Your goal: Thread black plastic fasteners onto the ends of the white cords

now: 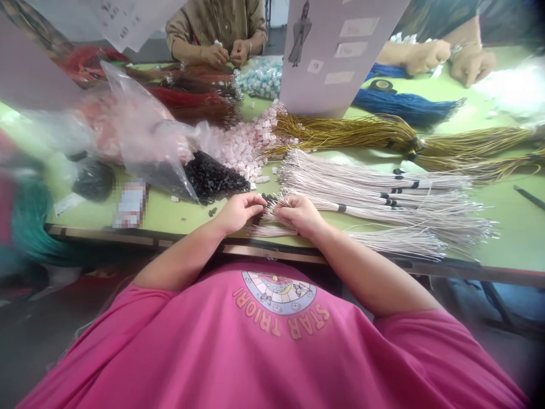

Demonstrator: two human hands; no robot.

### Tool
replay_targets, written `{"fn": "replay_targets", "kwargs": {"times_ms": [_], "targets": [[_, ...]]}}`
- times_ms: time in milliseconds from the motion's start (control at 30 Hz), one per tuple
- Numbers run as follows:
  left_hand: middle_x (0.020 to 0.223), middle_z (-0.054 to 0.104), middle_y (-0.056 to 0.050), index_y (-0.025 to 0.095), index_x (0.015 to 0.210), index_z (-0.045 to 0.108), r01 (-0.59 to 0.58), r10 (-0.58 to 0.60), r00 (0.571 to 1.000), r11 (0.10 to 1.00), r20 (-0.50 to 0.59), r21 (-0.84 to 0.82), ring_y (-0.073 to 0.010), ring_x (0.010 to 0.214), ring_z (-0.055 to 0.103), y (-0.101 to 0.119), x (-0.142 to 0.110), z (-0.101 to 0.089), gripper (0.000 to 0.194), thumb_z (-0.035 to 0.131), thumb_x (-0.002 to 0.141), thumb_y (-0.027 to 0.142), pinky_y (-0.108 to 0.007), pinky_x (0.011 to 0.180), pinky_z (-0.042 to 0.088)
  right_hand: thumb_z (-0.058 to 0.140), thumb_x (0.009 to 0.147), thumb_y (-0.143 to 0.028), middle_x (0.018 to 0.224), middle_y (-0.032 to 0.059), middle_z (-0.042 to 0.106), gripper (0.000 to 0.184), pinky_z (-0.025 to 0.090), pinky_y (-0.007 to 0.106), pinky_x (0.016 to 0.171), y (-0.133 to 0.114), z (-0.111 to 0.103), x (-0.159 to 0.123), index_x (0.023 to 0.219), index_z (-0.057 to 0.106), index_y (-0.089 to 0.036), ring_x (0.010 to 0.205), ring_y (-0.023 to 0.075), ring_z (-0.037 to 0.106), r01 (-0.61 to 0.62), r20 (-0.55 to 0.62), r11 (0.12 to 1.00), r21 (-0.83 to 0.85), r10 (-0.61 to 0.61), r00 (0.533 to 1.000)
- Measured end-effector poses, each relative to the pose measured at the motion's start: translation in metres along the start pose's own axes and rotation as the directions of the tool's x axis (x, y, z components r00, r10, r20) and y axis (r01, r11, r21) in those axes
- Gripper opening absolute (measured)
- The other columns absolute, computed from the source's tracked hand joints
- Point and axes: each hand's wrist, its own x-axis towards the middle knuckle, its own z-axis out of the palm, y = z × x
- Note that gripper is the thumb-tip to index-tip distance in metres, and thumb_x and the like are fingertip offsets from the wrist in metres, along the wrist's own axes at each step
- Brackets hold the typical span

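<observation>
My right hand (300, 215) is closed in a pinch around the ends of white wires (323, 200), close to the table's front edge. Just left of it, my left hand (240, 213) has thumb and fingertips drawn together near the wire tips. What lies between those fingertips is too small to make out. Small black connector housings (269, 199) show between and behind the two hands. A bigger pile of black connector housings (215, 177) lies beyond my left hand. Bundles of white wires, some banded with black tape (342, 208), stretch away to the right.
Pale pink connectors (251, 142) are heaped behind the black pile, beside a clear plastic bag (149, 130). Yellow wires (361, 132) and blue wires (404, 108) lie farther back. An upright panel (323, 68) divides the table. Across it, two people's hands (216, 55) are at work.
</observation>
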Motion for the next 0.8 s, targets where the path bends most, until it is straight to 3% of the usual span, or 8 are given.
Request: {"fn": "replay_targets", "kwargs": {"times_ms": [267,600,800], "targets": [[0.087,0.068,-0.005,0.014,0.086,0.063,0.007,-0.008,1.000,1.000,-0.022,-0.019,-0.0166,0.082,0.062,0.002,-0.001,0.001,0.020,0.062,0.072,0.028,-0.034,0.084,0.046,0.053,0.061,-0.019,0.042,-0.0055,0.040,0.008,0.025,0.020,0.041,-0.002,0.000,-0.002,0.057,0.054,-0.013,0.040,0.0039,0.031,0.049,0.008,0.996,-0.068,-0.049,0.999],[0.081,0.069,-0.003,0.015,0.084,0.069,-0.017,0.025,0.999,0.983,-0.042,0.181,-0.0158,0.074,0.062,-0.002,-0.002,0.006,0.022,0.064,0.070,0.031,-0.029,0.072,0.048,0.052,0.063,-0.018,0.045,-0.0050,0.040,0.010,0.026,0.020,0.044,0.000,0.000,-0.001,0.054,0.052,-0.013,0.044,0.0041,0.032,0.119,0.017,0.985,-0.127,-0.118,0.993],[0.079,0.070,-0.004,0.015,0.082,0.070,-0.025,0.039,0.997,0.982,-0.072,0.188,-0.0154,0.071,0.062,-0.005,0.000,0.010,0.021,0.065,0.068,0.030,-0.026,0.067,0.047,0.052,0.063,-0.018,0.048,-0.0043,0.041,0.010,0.027,0.020,0.046,0.003,0.002,0.000,0.054,0.052,-0.013,0.048,0.0051,0.034,0.166,0.006,0.974,-0.156,-0.167,0.986]]}}
